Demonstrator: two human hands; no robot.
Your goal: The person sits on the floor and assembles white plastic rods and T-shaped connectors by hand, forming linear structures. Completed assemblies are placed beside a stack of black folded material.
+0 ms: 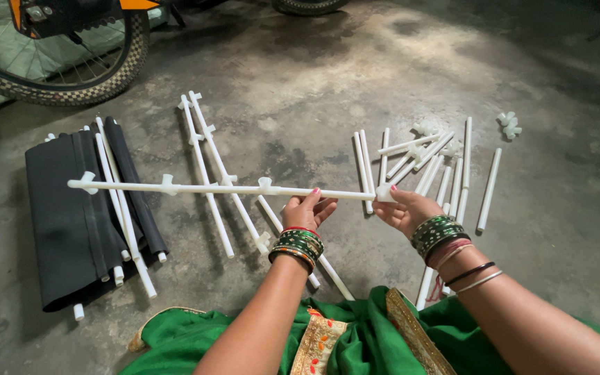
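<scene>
Holding one long white rod level above the floor, your left hand pinches its middle, your right hand clamps its end connector. Four connectors sit left of your left hand.

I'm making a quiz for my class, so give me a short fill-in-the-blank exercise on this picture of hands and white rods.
1. Both hands, the left hand and the right hand, hold one long white ____ with connectors.
2. Loose white rods lie on the ____ floor.
3. The folded fabric at the left is ____ in colour.
4. A bicycle ____ stands at the top left.

Missing words: rod; concrete; black; wheel
</scene>
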